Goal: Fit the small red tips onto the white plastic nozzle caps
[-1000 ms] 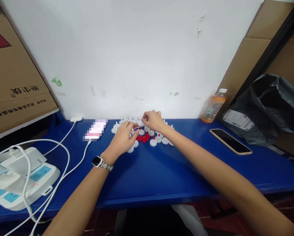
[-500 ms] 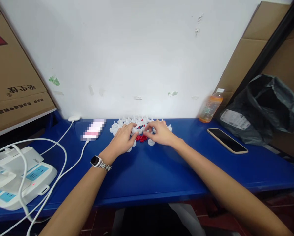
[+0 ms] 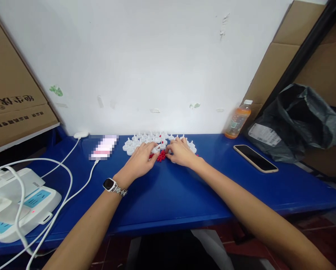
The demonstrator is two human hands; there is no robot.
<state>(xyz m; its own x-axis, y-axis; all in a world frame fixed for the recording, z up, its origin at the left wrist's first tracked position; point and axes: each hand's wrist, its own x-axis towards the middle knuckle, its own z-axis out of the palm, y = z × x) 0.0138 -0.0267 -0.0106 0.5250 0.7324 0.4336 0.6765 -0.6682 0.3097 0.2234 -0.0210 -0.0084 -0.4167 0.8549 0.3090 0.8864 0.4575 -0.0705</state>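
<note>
My left hand (image 3: 141, 159), with a watch on its wrist, is closed on a white nozzle cap (image 3: 156, 149) between thumb and fingers. Close to its right, my right hand (image 3: 181, 153) has thumb and forefinger drawn together at the edge of a small pile of red tips (image 3: 161, 156). Whatever lies between those fingertips is too small to make out. Beyond both hands stand several white nozzle caps (image 3: 128, 143) with their spouts up. A few carry red tips on their spouts. My hands hide part of the group.
The blue table (image 3: 168, 198) meets a white wall. A power strip (image 3: 30, 210) with cables lies at left, near a pixelated, plugged-in device (image 3: 104, 147). At right are a phone (image 3: 255, 158), an orange drink bottle (image 3: 237, 119) and a dark plastic bag (image 3: 294, 123). Cardboard stands at both sides.
My right hand has moved from beside the held nozzle cap down to the red tips. My left hand keeps its hold. The whole view has shifted slightly.
</note>
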